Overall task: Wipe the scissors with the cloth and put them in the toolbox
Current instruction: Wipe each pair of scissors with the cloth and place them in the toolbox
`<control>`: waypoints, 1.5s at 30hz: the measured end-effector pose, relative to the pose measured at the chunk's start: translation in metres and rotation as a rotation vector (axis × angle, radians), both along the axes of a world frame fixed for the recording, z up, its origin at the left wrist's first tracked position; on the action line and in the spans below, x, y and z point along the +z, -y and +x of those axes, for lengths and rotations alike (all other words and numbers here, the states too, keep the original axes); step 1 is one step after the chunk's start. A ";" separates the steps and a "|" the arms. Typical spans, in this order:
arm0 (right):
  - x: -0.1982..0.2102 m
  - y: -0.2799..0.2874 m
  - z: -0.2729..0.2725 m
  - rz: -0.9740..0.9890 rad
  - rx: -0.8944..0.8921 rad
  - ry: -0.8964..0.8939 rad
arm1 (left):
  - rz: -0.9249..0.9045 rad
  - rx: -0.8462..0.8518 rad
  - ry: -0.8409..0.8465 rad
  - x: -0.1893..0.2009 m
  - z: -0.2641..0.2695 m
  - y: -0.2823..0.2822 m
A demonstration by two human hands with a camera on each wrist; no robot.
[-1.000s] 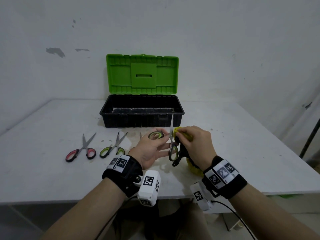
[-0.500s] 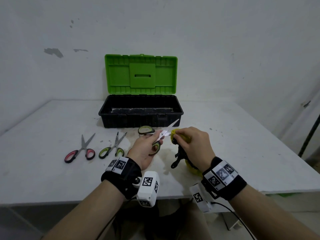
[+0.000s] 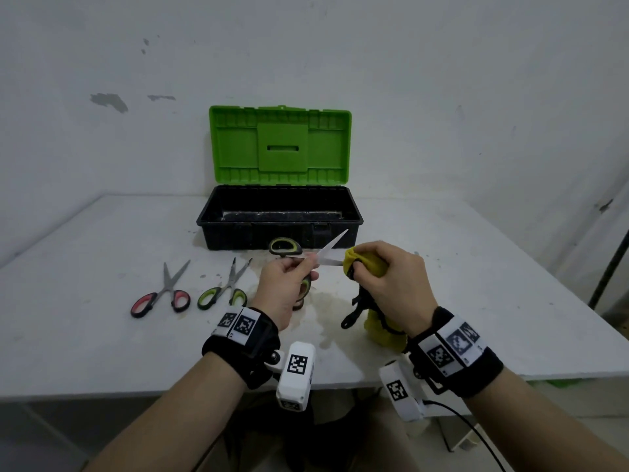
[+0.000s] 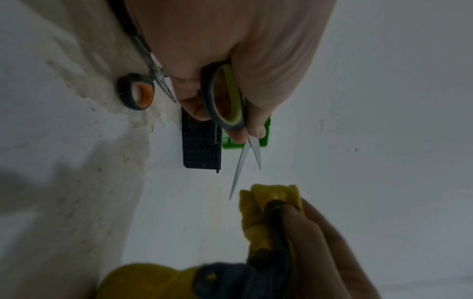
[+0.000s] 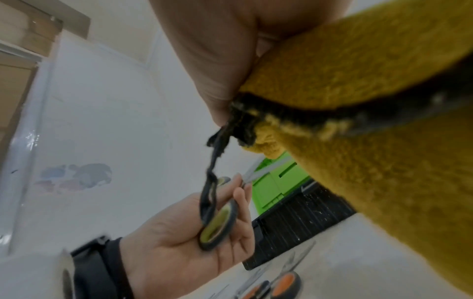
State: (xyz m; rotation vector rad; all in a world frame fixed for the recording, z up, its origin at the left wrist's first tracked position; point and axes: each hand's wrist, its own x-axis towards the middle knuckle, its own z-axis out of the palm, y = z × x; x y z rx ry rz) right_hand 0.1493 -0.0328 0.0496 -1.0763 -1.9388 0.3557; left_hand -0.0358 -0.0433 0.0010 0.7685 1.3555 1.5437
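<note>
My left hand (image 3: 299, 270) grips a pair of scissors (image 3: 328, 252) by their black, green-lined handles (image 4: 226, 99) above the table. The blades (image 4: 243, 161) are spread apart and point right. The lower blade's tip lies at the edge of a bunched yellow cloth (image 3: 362, 262) with black trim, which my right hand (image 3: 377, 270) clutches. More cloth (image 5: 371, 121) hangs below that hand. Behind both hands the black toolbox (image 3: 354, 219) stands with its green lid (image 3: 279, 144) raised; its inside looks bare.
Red-handled scissors (image 3: 160, 296) and green-handled scissors (image 3: 223, 291) lie on the white table (image 3: 476, 284) to the left. An orange-handled pair (image 4: 139, 91) lies under my left hand. The table's front edge runs just below my wrists.
The held scissors swung from blades upright to blades pointing right and opened. My left hand rose slightly toward the toolbox. The cloth now sits at the blade tip.
</note>
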 end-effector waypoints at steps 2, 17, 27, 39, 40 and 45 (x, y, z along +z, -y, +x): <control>0.004 0.001 -0.003 0.052 0.024 0.011 | 0.015 0.010 -0.045 0.000 0.001 0.000; -0.014 -0.011 -0.016 0.175 0.123 0.074 | 0.051 -0.015 -0.031 0.001 0.025 0.002; -0.033 -0.013 -0.018 0.238 0.067 0.153 | 0.077 -0.012 0.103 0.001 0.033 0.003; -0.007 -0.037 0.011 0.134 -0.078 0.091 | 0.082 -0.010 0.110 0.010 0.024 0.008; -0.005 -0.032 0.012 0.147 -0.076 0.090 | 0.078 -0.015 0.118 0.011 0.024 0.008; -0.012 -0.003 -0.005 0.278 0.075 0.206 | 0.077 -0.032 0.144 0.013 0.032 0.009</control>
